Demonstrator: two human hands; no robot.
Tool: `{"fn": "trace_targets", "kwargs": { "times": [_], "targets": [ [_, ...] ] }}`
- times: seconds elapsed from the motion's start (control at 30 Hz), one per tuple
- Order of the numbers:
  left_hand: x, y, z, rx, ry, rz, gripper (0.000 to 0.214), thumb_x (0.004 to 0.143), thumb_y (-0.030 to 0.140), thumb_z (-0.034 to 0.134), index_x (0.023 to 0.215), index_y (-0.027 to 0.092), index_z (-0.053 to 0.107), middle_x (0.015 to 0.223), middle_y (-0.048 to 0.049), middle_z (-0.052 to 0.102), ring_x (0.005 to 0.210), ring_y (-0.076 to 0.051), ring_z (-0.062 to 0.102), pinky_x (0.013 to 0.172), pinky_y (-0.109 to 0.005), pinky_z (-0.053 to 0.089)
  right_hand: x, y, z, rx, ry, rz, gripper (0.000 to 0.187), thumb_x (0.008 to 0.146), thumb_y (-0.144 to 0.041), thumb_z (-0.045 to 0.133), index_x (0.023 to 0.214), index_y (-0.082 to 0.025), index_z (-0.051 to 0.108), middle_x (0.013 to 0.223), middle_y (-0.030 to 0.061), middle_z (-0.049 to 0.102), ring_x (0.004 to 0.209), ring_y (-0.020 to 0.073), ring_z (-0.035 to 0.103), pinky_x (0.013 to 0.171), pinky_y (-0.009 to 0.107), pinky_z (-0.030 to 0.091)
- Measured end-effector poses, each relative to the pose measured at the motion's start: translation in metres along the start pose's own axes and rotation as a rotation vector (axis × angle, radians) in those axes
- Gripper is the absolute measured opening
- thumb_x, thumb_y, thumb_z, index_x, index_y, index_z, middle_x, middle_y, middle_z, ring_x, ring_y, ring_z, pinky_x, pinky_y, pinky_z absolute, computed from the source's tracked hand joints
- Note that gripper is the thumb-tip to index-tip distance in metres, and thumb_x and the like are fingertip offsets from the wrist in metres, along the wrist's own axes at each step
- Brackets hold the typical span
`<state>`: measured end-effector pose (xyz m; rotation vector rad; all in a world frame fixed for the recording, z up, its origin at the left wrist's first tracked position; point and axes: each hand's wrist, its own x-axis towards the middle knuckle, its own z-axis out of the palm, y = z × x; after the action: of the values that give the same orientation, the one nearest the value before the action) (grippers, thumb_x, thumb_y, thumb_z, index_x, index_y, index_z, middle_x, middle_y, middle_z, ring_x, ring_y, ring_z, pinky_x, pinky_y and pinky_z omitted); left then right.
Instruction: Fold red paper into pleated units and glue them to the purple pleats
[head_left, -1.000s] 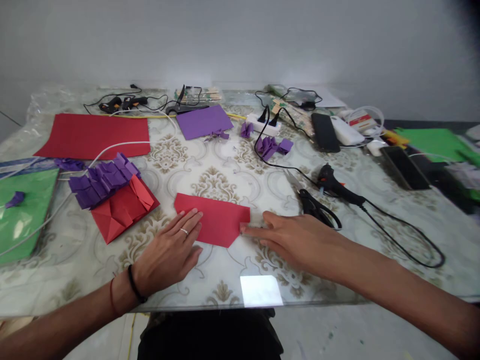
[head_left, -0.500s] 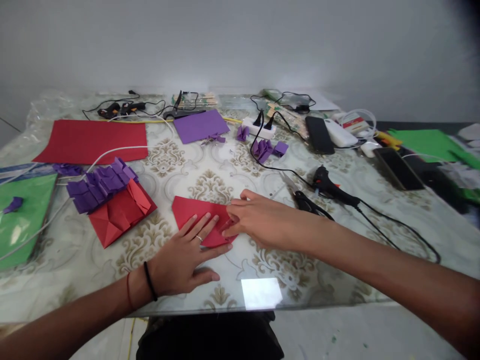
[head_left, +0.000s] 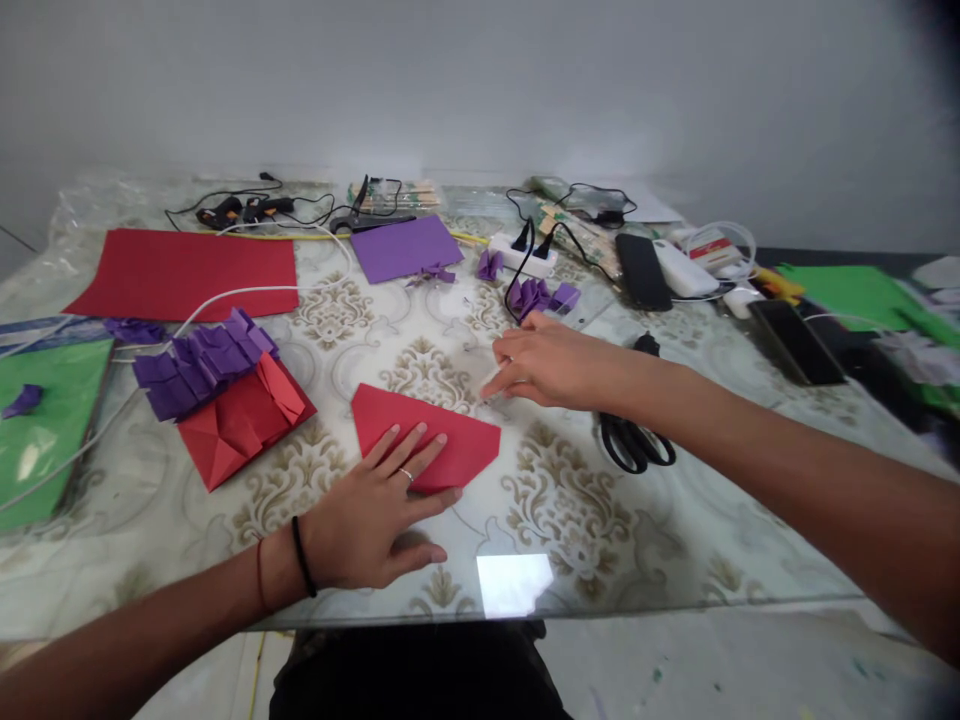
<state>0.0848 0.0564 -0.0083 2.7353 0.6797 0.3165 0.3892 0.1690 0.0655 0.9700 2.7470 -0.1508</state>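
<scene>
My left hand (head_left: pixel 382 510) lies spread on a folded piece of red paper (head_left: pixel 469 447), pressing its left and lower part against the table. A ring sits on one finger. Up and to the right, clear of that paper, my right hand (head_left: pixel 529 365) has its fingers curled over the tablecloth, thumb and forefinger close together. What it holds, if anything, is too small or hidden to make out. Beneath the right forearm show black looped handles (head_left: pixel 632 455), probably of scissors. A dark piece (head_left: pixel 646 345) peeks out above the forearm.
At left a red folded paper (head_left: pixel 232 435) bears purple folded pieces (head_left: pixel 202 365). Red sheets (head_left: pixel 195 270) and a purple sheet (head_left: pixel 405 248) lie behind. Further right are a power strip (head_left: pixel 525 257) with cables, phones (head_left: pixel 796 340) and green paper (head_left: pixel 840 295).
My right hand has left the red paper and moved up and right. The glue gun and its cord at right no longer show where they lay; the black handles have shifted. My left hand stays put.
</scene>
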Motion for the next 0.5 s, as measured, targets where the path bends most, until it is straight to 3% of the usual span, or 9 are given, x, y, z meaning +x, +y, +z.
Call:
{"fn": "trace_targets", "kwargs": {
  "times": [0.07, 0.17, 0.23, 0.3, 0.4, 0.5],
  "targets": [
    [0.002, -0.002, -0.004, -0.087, -0.024, 0.036, 0.039, 0.102, 0.048, 0.064, 0.13, 0.021, 0.071, 0.164, -0.0156, 0.052, 0.159, -0.038, 0.037, 0.13, -0.062, 0.03, -0.007, 0.001, -0.005, 0.021, 0.021, 0.056, 0.028, 0.1, -0.025, 0.065, 0.119, -0.033, 0.084, 0.096, 0.0088, 0.07, 0.092, 0.0229, 0.063, 0.084, 0.038, 0.03],
    [0.001, -0.005, -0.007, -0.205, -0.042, 0.148, 0.02, 0.106, 0.033, 0.057, 0.111, 0.02, 0.072, 0.139, -0.0089, 0.074, 0.153, -0.025, 0.049, 0.133, -0.048, 0.032, -0.014, -0.016, -0.012, 0.081, 0.033, 0.085, 0.035, 0.102, -0.028, 0.064, 0.133, -0.036, 0.077, 0.102, 0.0088, 0.07, 0.089, 0.0223, 0.065, 0.079, 0.034, 0.034],
    [-0.001, -0.005, -0.008, -0.165, -0.006, 0.152, 0.018, 0.104, 0.022, 0.055, 0.112, 0.021, 0.072, 0.138, -0.0071, 0.073, 0.152, -0.025, 0.05, 0.132, -0.047, 0.035, -0.013, -0.034, -0.013, 0.103, 0.009, 0.081, 0.038, 0.102, -0.027, 0.063, 0.136, -0.039, 0.075, 0.102, 0.0078, 0.07, 0.085, 0.021, 0.064, 0.071, 0.031, 0.033],
    [-0.006, -0.003, -0.006, -0.051, 0.056, 0.038, 0.026, 0.099, 0.014, 0.055, 0.12, 0.02, 0.07, 0.143, -0.0117, 0.067, 0.147, -0.031, 0.053, 0.125, -0.052, 0.044, -0.011, -0.05, -0.012, 0.118, -0.02, 0.069, 0.038, 0.102, -0.025, 0.063, 0.133, -0.042, 0.075, 0.099, 0.0064, 0.069, 0.08, 0.0197, 0.063, 0.066, 0.03, 0.03],
    [-0.015, 0.003, -0.002, 0.069, 0.139, -0.163, 0.033, 0.097, 0.014, 0.057, 0.128, 0.017, 0.067, 0.138, -0.018, 0.064, 0.134, -0.036, 0.061, 0.111, -0.056, 0.056, -0.005, -0.069, -0.008, 0.176, -0.032, 0.03, 0.036, 0.103, -0.023, 0.061, 0.13, -0.041, 0.077, 0.097, 0.0054, 0.069, 0.078, 0.0184, 0.062, 0.065, 0.029, 0.03],
    [-0.019, 0.007, 0.003, 0.098, 0.187, -0.211, 0.026, 0.099, 0.017, 0.057, 0.124, 0.017, 0.066, 0.137, -0.0165, 0.065, 0.137, -0.036, 0.06, 0.114, -0.055, 0.055, 0.0, -0.082, -0.005, 0.231, -0.045, -0.051, 0.033, 0.104, -0.023, 0.06, 0.127, -0.039, 0.078, 0.098, 0.0048, 0.069, 0.079, 0.0178, 0.062, 0.064, 0.03, 0.031]
  ]
}}
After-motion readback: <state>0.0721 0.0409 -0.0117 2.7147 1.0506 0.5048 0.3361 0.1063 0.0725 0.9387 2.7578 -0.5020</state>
